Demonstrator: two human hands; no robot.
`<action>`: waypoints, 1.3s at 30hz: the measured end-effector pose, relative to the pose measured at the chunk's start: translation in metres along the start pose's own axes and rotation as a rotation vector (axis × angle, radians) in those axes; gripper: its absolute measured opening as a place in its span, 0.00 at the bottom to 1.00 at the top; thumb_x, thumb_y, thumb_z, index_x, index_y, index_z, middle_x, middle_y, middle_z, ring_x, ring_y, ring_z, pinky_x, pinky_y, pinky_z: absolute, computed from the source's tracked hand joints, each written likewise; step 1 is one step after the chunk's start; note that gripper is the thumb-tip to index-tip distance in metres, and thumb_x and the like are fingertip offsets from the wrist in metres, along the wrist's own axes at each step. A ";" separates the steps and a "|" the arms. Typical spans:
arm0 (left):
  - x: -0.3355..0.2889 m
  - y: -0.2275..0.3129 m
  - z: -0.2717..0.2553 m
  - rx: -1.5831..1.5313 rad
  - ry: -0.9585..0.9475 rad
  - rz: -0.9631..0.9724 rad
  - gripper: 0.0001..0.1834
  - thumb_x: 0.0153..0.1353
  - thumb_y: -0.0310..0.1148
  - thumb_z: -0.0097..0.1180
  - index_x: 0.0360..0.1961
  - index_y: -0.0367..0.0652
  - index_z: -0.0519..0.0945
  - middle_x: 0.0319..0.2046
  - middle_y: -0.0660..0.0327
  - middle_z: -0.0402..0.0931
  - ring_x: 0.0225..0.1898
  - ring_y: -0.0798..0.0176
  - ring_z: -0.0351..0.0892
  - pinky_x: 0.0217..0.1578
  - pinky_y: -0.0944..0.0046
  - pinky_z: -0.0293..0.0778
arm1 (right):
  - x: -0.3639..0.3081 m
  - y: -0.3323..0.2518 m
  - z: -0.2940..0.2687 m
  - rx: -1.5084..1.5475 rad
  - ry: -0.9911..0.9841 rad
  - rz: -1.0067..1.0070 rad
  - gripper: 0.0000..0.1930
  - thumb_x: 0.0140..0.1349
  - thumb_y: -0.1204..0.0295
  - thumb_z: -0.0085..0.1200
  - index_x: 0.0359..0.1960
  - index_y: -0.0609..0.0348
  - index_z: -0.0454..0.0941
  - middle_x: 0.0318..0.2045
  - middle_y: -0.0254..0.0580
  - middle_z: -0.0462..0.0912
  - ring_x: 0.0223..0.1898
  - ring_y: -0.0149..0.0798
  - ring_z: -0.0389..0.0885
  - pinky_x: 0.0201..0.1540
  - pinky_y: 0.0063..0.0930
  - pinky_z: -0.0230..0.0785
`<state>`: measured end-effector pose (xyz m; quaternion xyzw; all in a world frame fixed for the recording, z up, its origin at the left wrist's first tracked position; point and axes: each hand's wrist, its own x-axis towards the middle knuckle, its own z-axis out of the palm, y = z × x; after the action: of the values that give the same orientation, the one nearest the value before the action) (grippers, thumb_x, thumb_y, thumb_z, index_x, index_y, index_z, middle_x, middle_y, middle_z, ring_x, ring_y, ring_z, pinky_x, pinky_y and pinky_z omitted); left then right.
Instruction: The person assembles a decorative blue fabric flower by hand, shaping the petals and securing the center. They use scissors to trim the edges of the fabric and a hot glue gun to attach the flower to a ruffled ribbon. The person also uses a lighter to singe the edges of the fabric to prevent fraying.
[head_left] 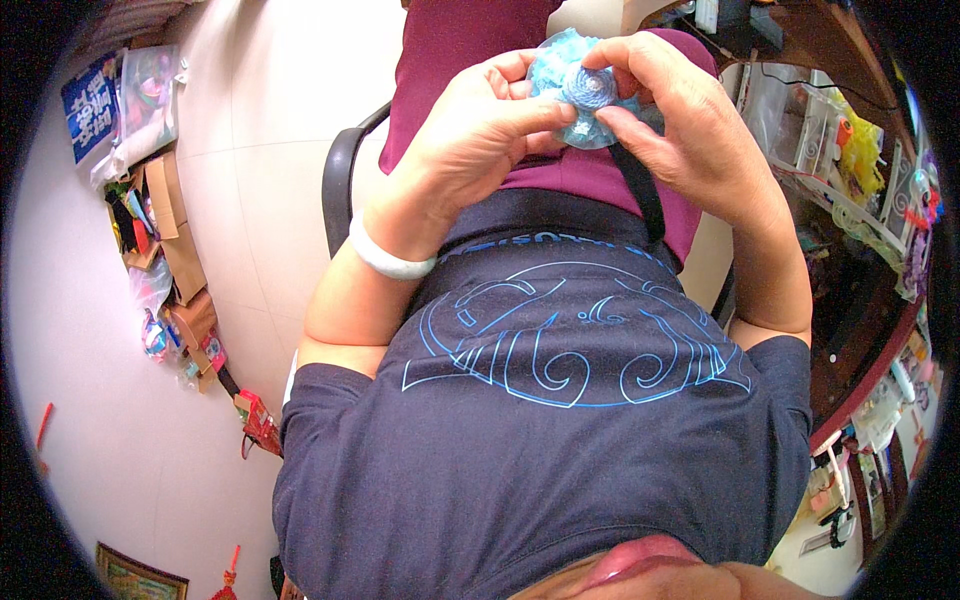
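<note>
Both hands hold one light-blue ruffled ornament point(567, 78) like a fabric flower, above my lap. Its darker blue coiled centre point(590, 88) faces up, with small pale bits beside it. My left hand point(480, 125) grips the left side, thumb across the lower petals and fingers behind. On the right, my right hand point(675, 105) has its index finger on the coil's upper edge and its thumb by the lower right rim. A black strap point(640, 190) hangs just below the ornament; whether it is attached is hidden.
Maroon trousers point(440, 80) lie under my hands. A black chair armrest point(343, 175) curves at left. Cardboard boxes point(175, 220) and bags line the left wall. At right stand a dark wooden table point(850, 340) and a white rack point(890, 200) holding plastic bags.
</note>
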<state>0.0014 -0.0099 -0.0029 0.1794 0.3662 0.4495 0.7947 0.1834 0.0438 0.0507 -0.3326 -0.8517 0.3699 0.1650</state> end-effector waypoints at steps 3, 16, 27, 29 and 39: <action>0.002 -0.007 0.003 -0.058 -0.008 0.064 0.29 0.51 0.22 0.61 0.54 0.36 0.64 0.37 0.61 0.76 0.35 0.69 0.78 0.33 0.74 0.75 | 0.001 0.000 0.001 -0.019 0.014 0.030 0.19 0.50 0.81 0.56 0.46 0.61 0.70 0.30 0.40 0.71 0.33 0.34 0.73 0.36 0.25 0.69; -0.001 0.001 0.000 -0.012 0.005 0.104 0.29 0.52 0.19 0.58 0.56 0.36 0.63 0.44 0.56 0.74 0.45 0.62 0.77 0.47 0.63 0.74 | -0.007 -0.004 0.006 0.042 0.080 0.000 0.29 0.46 0.83 0.57 0.53 0.61 0.64 0.41 0.42 0.69 0.44 0.36 0.71 0.44 0.25 0.66; -0.005 0.009 -0.002 0.098 -0.037 0.089 0.30 0.52 0.19 0.58 0.57 0.36 0.63 0.46 0.54 0.74 0.46 0.61 0.77 0.50 0.61 0.74 | -0.013 0.013 0.000 -0.059 0.071 -0.057 0.06 0.52 0.74 0.55 0.30 0.61 0.74 0.24 0.44 0.76 0.30 0.45 0.76 0.33 0.33 0.66; -0.006 0.010 -0.001 0.107 -0.072 0.093 0.30 0.52 0.19 0.58 0.57 0.36 0.63 0.46 0.55 0.74 0.47 0.62 0.77 0.50 0.62 0.73 | -0.012 0.013 0.000 0.001 0.079 -0.020 0.06 0.52 0.73 0.55 0.28 0.62 0.74 0.23 0.46 0.76 0.28 0.44 0.76 0.31 0.32 0.66; -0.006 0.010 0.001 0.166 -0.102 0.077 0.33 0.50 0.19 0.60 0.58 0.36 0.62 0.50 0.56 0.71 0.50 0.63 0.73 0.51 0.63 0.72 | -0.011 0.013 0.003 0.018 0.060 0.077 0.07 0.52 0.73 0.57 0.28 0.63 0.73 0.23 0.45 0.76 0.26 0.40 0.76 0.33 0.28 0.67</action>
<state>-0.0053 -0.0093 0.0064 0.2813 0.3542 0.4382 0.7767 0.1958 0.0409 0.0385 -0.3744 -0.8295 0.3735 0.1794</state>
